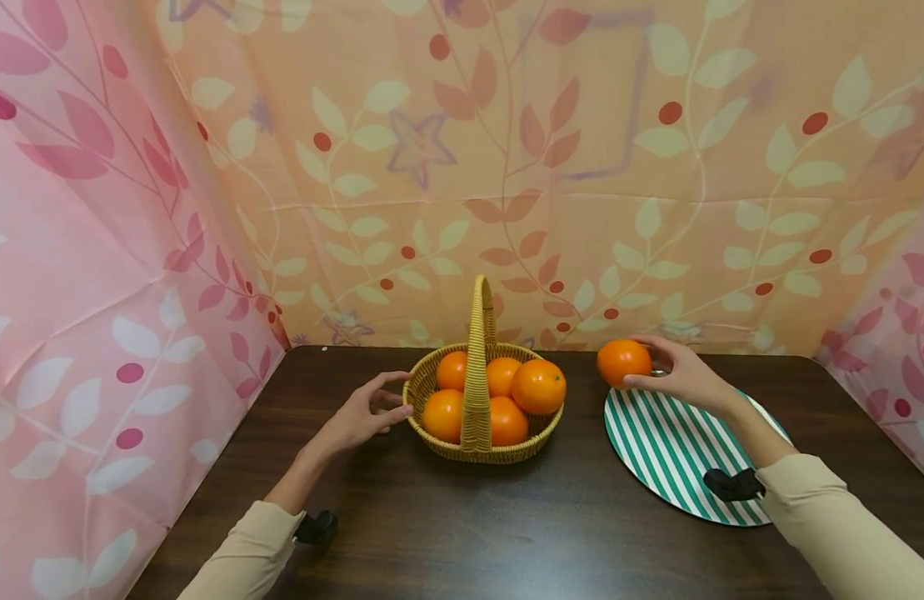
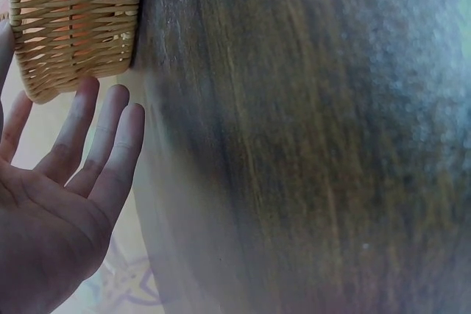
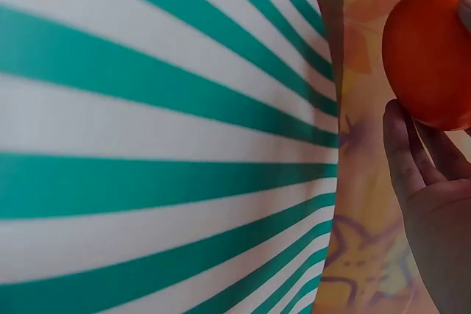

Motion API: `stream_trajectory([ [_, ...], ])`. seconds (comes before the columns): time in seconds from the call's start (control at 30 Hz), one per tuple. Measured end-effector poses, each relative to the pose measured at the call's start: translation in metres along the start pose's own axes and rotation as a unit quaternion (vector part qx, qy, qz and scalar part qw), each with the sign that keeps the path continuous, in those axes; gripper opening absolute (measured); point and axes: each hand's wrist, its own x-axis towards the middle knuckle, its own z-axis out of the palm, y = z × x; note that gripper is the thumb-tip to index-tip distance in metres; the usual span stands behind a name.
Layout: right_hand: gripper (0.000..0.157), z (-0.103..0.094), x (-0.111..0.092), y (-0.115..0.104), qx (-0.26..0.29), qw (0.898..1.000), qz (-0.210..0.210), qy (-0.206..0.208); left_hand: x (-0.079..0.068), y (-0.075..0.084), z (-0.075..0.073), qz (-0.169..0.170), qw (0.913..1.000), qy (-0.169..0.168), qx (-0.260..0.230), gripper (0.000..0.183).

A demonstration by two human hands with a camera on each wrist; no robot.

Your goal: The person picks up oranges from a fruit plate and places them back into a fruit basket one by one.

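My right hand (image 1: 679,374) grips an orange (image 1: 624,363) between thumb and fingers. That orange is at the back left edge of a round green-and-white striped placemat (image 1: 675,450); in the right wrist view the orange (image 3: 427,60) shows beyond the placemat's edge. A wicker basket (image 1: 476,452) with a tall arched handle stands mid-table, and several oranges (image 1: 538,387) lie in it. At the basket's left side is my left hand (image 1: 367,411), its thumb and fingertips right at the rim. The left wrist view shows its fingers (image 2: 107,134) extended and loose beside the woven wall.
The dark wooden table (image 1: 462,525) carries the basket and the placemat. Behind it hangs a floral curtain (image 1: 462,167), with a pink one (image 1: 94,250) along the left. A black wrist device (image 1: 731,483) is on my right arm, above the placemat.
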Motion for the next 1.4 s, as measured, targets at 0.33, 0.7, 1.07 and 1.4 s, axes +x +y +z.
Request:
stream_trajectory([
  [0.33, 0.062, 0.008, 0.011, -0.017, 0.038, 0.999, -0.019, 0.003, 0.0, 0.0, 0.0, 0.002, 1.0, 0.0, -0.001, 0.059],
  [0.7, 0.063, 0.019, 0.02, -0.046, 0.073, 0.995, -0.063, 0.001, -0.001, 0.004, 0.001, 0.002, 1.0, 0.001, -0.007, 0.059],
  [1.07, 0.061, 0.026, 0.036, -0.061, 0.085, 0.994, -0.064, -0.003, -0.002, 0.003, 0.0, 0.001, 1.0, -0.001, -0.008, 0.059],
  [1.4, 0.064, 0.04, 0.068, -0.064, 0.102, 0.993, -0.061, -0.011, -0.001, 0.003, 0.0, 0.013, 0.9998, -0.002, -0.012, 0.059],
])
